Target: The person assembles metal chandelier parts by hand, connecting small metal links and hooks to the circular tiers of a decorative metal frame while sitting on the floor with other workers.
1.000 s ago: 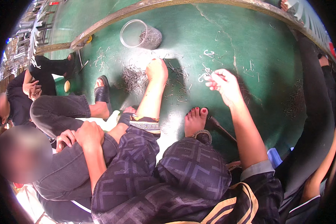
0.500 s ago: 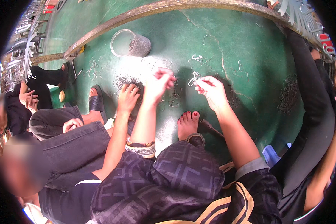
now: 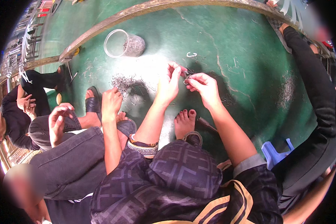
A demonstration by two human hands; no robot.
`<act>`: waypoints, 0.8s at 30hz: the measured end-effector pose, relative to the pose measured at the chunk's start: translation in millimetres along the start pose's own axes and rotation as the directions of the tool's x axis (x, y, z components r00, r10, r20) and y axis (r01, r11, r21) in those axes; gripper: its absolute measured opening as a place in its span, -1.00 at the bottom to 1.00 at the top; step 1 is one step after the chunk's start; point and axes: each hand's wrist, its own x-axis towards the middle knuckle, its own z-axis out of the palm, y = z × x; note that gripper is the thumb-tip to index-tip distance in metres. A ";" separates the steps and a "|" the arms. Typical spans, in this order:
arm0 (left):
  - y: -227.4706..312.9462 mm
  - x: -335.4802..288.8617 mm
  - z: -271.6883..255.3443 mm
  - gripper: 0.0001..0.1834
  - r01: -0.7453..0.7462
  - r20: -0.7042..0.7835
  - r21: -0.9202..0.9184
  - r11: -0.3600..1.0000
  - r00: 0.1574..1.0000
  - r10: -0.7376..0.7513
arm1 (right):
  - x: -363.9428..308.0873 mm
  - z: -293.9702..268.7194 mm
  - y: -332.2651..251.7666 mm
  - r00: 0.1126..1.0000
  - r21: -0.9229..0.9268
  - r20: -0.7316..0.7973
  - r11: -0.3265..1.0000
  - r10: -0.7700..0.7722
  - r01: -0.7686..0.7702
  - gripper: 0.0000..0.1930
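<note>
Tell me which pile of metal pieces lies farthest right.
The pile beside the co-worker's black-trousered leg; the other metal pieces on the floor, including those near the right hand, lie to its left.

The person's hands (image 3: 207, 89) meet at bent metal pieces (image 3: 186, 79) above a green floor (image 3: 250, 48).

Green floor (image 3: 160, 35) and a worn beam (image 3: 149, 13), with co-workers (image 3: 15, 114) on both sides.
The beam spans the top of the frame, and a pale crack (image 3: 217, 58) runs down the floor right of centre. White strips (image 3: 25, 52) hang at upper left, by metal racks (image 3: 13, 56). Left of centre, a small yellow oval thing (image 3: 59, 98) sits near a black sandal (image 3: 93, 105). Dark grey jeans (image 3: 74, 166) fill the lower left; black trousers (image 3: 313, 82) stretch down the right side, beside a blue stool (image 3: 273, 156).
</note>
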 end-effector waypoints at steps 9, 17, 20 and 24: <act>12.6 1.7 -14.9 -0.97 -0.090 -0.080 0.159 0.983 0.991 0.104 | 12.4 -37.8 10.7 0.892 -0.850 -0.007 0.472 -0.452 0.232 -0.81; 5.4 -0.8 -13.6 -0.95 -0.059 -0.043 0.196 0.979 0.997 0.068 | 13.6 -19.3 30.0 0.852 -0.973 0.153 0.075 -0.501 0.219 -0.76; 0.3 -2.4 -11.4 -0.97 -0.111 -0.031 0.214 0.971 0.992 0.120 | 16.2 -17.8 27.7 0.872 -0.971 0.132 0.114 -0.472 0.209 -0.82; -8.1 -10.0 -8.7 -0.96 -0.072 0.037 0.308 0.949 0.997 0.064 | 17.9 -15.8 14.7 0.949 -0.853 -0.077 0.513 -0.306 0.096 -0.89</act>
